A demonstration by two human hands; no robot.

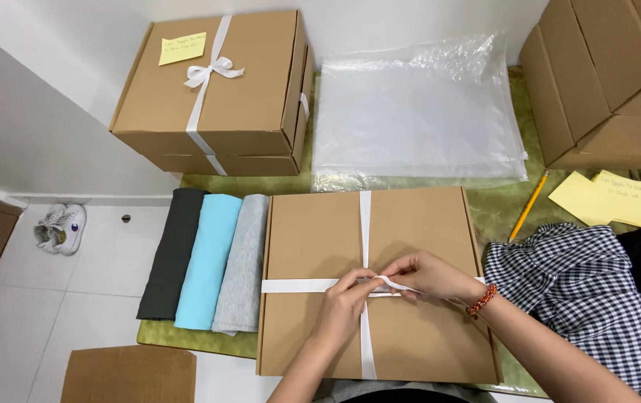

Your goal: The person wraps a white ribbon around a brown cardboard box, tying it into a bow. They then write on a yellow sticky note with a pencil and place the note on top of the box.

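We are pinching the white ribbon (313,285) with both hands where its two bands cross on the flat cardboard box (417,224). Our left hand (344,306) is gripping the crossing from below, our right hand (431,275) is holding a loop just beside it; the long band is running sideways under both hands.
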